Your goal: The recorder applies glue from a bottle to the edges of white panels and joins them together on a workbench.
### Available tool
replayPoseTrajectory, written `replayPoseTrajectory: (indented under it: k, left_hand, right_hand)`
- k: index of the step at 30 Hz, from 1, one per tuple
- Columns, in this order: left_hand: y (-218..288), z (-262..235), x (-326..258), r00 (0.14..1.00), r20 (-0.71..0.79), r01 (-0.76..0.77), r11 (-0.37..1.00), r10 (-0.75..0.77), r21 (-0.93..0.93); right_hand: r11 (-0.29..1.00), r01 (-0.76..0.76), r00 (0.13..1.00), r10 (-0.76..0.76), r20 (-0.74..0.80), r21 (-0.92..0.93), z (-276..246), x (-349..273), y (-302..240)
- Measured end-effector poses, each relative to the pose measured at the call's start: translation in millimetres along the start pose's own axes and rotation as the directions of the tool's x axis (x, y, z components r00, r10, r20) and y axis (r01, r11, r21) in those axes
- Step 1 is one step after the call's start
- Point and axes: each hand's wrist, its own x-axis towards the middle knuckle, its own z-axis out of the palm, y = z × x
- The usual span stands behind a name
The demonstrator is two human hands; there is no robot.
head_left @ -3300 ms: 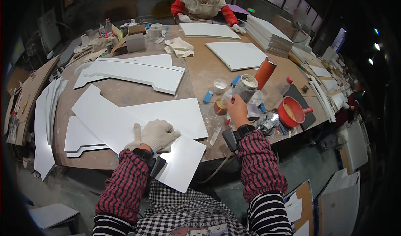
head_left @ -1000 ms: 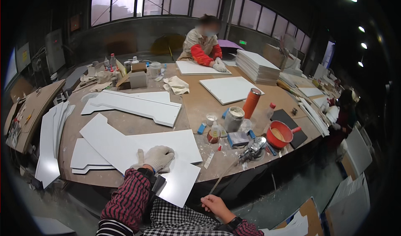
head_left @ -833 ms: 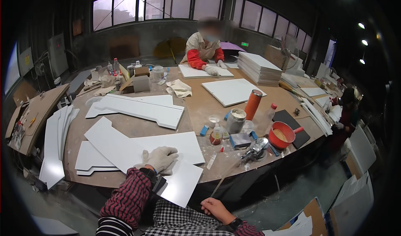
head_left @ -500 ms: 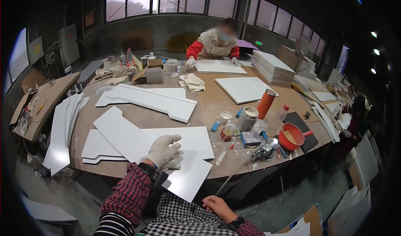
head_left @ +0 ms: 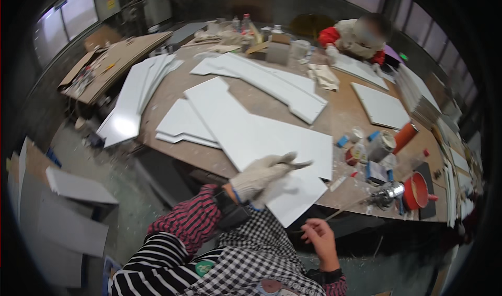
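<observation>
My left hand, in a knitted white glove, reaches over the near white panel with its fingers stretched out. It casts a shadow there; whether it touches the panel I cannot tell. That panel is the lower arm of a long angled white board that overhangs the table's near edge. My bare right hand hangs just off the table edge, fingers loosely bent and seemingly holding nothing. Close by it runs a thin hose from a shiny metal tool lying on the table.
More shaped white panels lie at the left and far side. A red bowl, orange cylinder, bottles and tins crowd the right. Across the table, a gloved co-worker handles a white board. Grey panels stand lower left.
My view has swung left and down, so the table appears shifted right. My left hand has slid its reach rightward over the panel, fingers straighter; my right hand has risen a little.
</observation>
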Motion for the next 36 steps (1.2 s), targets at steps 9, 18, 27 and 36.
replayPoseTrajectory:
  k: [9, 18, 27, 36]
  left_hand:
    - [-33, 50, -26, 0.891, 0.43, 0.266, 0.937, -0.148, -0.228]
    - [-58, 47, -37, 0.934, 0.292, 0.282, 0.927, -0.207, -0.246]
    - [-45, 83, -7, 0.816, 0.574, -0.026, 0.988, -0.069, 0.154]
    - [-14, 115, -2, 0.771, 0.615, 0.11, 0.986, -0.166, 0.127]
  right_hand:
    - [0.951, 0.054, 0.997, -0.037, -0.062, 0.305, 31, 1, -8]
    - [0.876, 0.083, 0.991, -0.021, -0.133, 0.474, 16, -9, 1]
    - [0.339, -0.096, 0.976, -0.154, 0.156, 0.936, 2, -22, 31]
    - [0.553, 0.204, 0.979, -0.135, -0.155, 0.808, -56, -55, 23]
